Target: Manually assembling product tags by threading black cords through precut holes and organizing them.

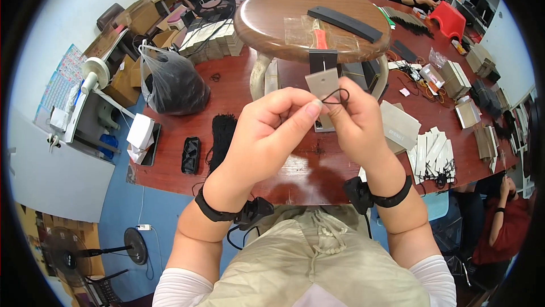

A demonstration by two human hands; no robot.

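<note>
Both hands meet above the table, just in front of the round stool. In my left hand (271, 131), thumb and forefinger are pinched on the end of a thin black cord (343, 92). My right hand (361, 128) is closed on the same cord, which forms a small loop by its fingers. A pale grey rectangular tag (322, 83) with a small hole near its top stands up between the hands. Its lower part is hidden by fingers, so which hand bears it I cannot tell. Behind the tag a black strip (323, 57) hangs over the stool's edge.
The brown stool (261, 20) on the red-brown table carries a long black box (345, 22) and a red-handled tool (319, 37). Black cords (223, 137), a black tray (191, 155) and a filled plastic bag (176, 83) lie left; white tags (432, 156) lie right. Other people sit around.
</note>
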